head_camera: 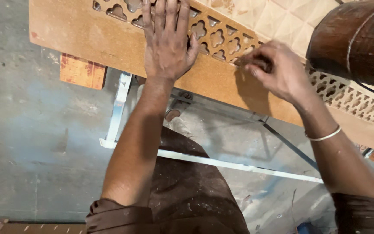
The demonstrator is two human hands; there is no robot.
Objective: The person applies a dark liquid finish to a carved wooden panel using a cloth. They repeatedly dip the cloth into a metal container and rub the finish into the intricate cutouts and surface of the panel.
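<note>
The fingers (166, 17) of the left hand (168, 45) lie spread and flat, grasping nothing, pressed down on the carved board (109, 39); by my judgement that open palm pins the piece so it cannot slide while the other hand works. The right hand (278, 71), at about three o'clock from the left, has its fingers (256, 65) pinched together on something small and dark at the edge of the cut-out band; what it is cannot be told, though the grip looks like one for rubbing or smoothing. The board itself is a long brown fibreboard panel running from eleven o'clock toward four o'clock across the top of the view, plain along its near edge, with a row of pierced clover and triangle shapes (217, 37) and a finer lattice (356, 102) farther right. It rests on a metal frame surface (117, 112) over a grey concrete floor (22, 130). A thin metal bangle (323, 136) circles the right wrist, and a dark brown rounded object (356, 41) sits at two o'clock.
</note>
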